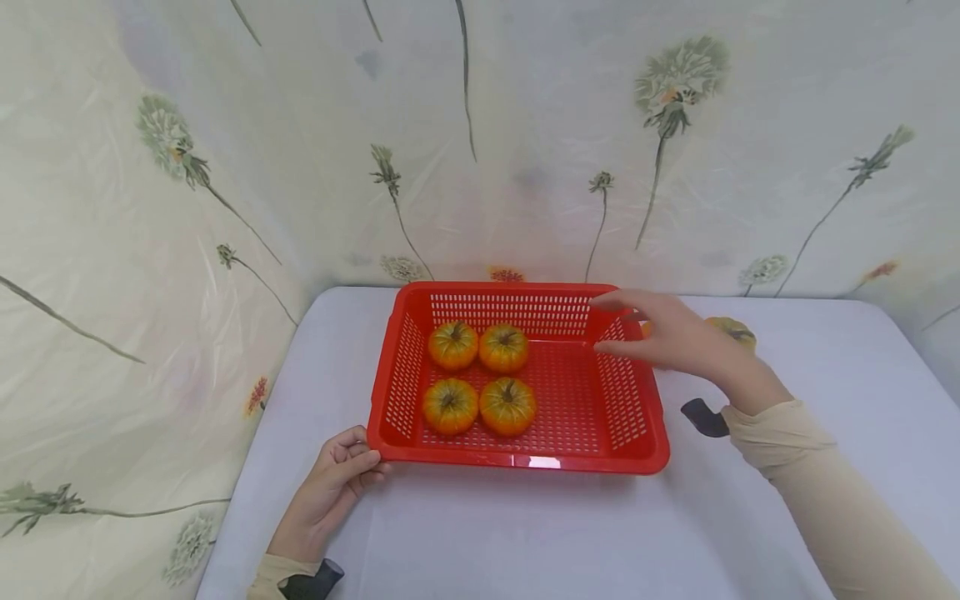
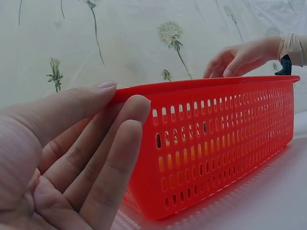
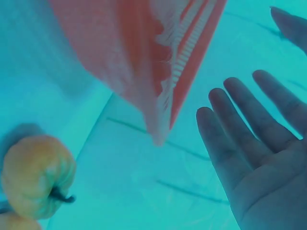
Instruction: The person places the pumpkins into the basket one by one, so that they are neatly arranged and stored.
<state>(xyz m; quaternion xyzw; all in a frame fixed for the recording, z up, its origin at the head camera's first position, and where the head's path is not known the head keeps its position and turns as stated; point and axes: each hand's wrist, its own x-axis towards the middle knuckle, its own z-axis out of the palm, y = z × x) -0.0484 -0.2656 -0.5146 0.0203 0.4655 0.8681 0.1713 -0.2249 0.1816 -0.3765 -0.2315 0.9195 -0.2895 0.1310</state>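
Note:
A red plastic basket (image 1: 517, 457) with slotted walls holds several small orange pumpkins (image 1: 507, 407), grouped in its left half. At the basket's near left corner my left hand (image 1: 341, 479) pinches the rim, thumb on top and fingers below; the left wrist view shows this grip close up on the basket (image 2: 216, 139). My right hand (image 1: 667, 333) hovers over the right rim, fingers spread and holding nothing. In the right wrist view its palm (image 3: 268, 158) shows with straight fingers, apart from the basket wall (image 3: 129, 57).
Right of the basket, another pumpkin (image 1: 731, 331) stands on the white-covered table (image 1: 525, 533), partly hidden by my right hand. The right wrist view shows a pumpkin (image 3: 38, 175) outside the basket, with part of another below it. Flower-patterned cloth (image 1: 525, 125) hangs behind the table.

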